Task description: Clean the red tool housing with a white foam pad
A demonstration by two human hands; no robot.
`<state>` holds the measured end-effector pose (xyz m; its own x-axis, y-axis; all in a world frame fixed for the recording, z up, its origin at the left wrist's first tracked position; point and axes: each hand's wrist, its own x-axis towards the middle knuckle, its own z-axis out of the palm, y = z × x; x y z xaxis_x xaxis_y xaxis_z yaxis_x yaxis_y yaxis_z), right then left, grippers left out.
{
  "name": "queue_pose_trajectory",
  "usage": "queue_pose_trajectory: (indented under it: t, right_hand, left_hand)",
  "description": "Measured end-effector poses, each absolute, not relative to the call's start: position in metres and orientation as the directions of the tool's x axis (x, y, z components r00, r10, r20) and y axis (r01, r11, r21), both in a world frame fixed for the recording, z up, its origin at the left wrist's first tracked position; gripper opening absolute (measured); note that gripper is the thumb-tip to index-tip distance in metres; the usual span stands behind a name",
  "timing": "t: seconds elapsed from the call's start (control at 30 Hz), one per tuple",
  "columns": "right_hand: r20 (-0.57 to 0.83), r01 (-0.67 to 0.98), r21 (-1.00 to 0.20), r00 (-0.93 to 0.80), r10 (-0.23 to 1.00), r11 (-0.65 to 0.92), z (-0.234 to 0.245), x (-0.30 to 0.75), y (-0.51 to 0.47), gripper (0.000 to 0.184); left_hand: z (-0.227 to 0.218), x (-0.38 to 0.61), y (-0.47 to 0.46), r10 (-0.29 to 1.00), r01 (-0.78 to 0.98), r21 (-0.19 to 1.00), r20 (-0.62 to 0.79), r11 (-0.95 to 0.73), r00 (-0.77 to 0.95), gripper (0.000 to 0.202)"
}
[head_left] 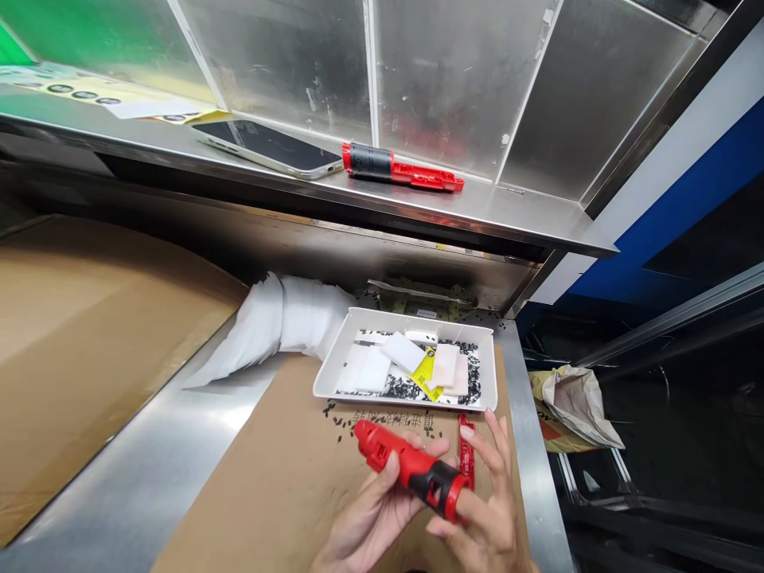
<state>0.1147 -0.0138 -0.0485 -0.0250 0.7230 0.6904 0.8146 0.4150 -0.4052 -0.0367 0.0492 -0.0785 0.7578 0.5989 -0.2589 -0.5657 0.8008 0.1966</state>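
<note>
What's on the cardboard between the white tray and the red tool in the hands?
In the head view, small black bits lie scattered between the white tray and the red tool.

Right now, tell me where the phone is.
Head view, upper left of centre: the phone lies on the steel shelf, just left of a red tool.

Steel workbench (149, 469) partly under brown cardboard (280, 485). Steel shelf (418, 208) above, backed by dull metal panels (454, 72) with glare patches. Blue and white wall (686, 199) at right. Dark area beyond bench edge, crumpled sack (573, 410) low down.
</note>
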Motion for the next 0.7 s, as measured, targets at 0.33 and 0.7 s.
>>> queue_pose_trajectory:
  t: [0.33,0.7]
  right_hand:
    - [0.644,0.671,-0.65,0.237,0.728,0.356,-0.064,0.106,-0.019,0.032]
    - [0.172,0.363,-0.931,0.356,0.918,0.034,-0.066,0.083,-0.032,0.048]
  left_hand:
    - [-0.075,-0.036,0.052,0.615,-0.581,0.2,-0.27,0.789,0.741,0.04]
    - [-0.093,-0.042,0.046,0.74,-0.614,0.442,-0.206,0.654,0.64,0.015]
